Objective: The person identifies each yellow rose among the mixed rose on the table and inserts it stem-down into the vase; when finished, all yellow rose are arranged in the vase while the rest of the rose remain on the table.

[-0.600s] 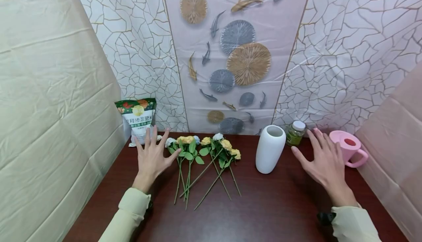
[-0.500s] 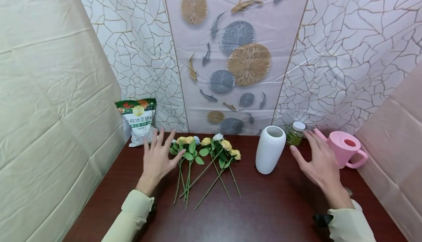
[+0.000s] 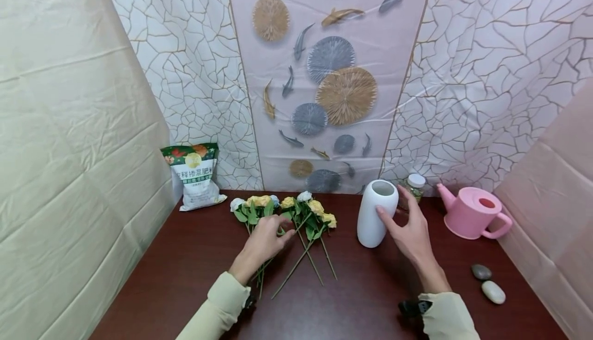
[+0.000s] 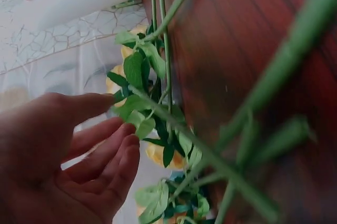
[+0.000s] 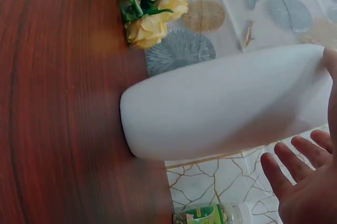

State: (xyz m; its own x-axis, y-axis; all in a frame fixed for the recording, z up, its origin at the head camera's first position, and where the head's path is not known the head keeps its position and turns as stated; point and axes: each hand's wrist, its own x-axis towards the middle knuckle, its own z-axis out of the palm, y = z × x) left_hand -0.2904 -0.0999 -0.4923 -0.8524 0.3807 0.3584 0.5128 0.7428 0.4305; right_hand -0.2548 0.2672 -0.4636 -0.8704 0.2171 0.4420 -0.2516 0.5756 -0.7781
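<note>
My left hand (image 3: 263, 242) hovers over the flowers, its fingers slightly bent and holding nothing. In the left wrist view, its fingertips come close to a green stem (image 4: 210, 155) and leaves; whether they touch is unclear. White and yellow artificial roses (image 3: 316, 207) lie in two loose groups, their stems toward me and partly hidden by this hand. A white vase (image 3: 370, 221) stands upright right of them. My right hand (image 3: 414, 237) is at the vase's upper right side, thumb before it and fingers spread behind. In the right wrist view, the fingers (image 5: 300, 161) do not wrap the vase.
A small lidded jar (image 3: 414, 188) stands just behind the right hand. Farther right is a pink watering can (image 3: 472, 214), with a dark stone (image 3: 481, 272) and a pale stone (image 3: 493, 292) nearer me. A fertilizer bag (image 3: 196, 180) stands at the back left, by the cloth wall.
My left hand has moved right and nearer me, over the flowers, its fingers less spread. The right hand has moved left from near the watering can to the vase, uncovering the two stones.
</note>
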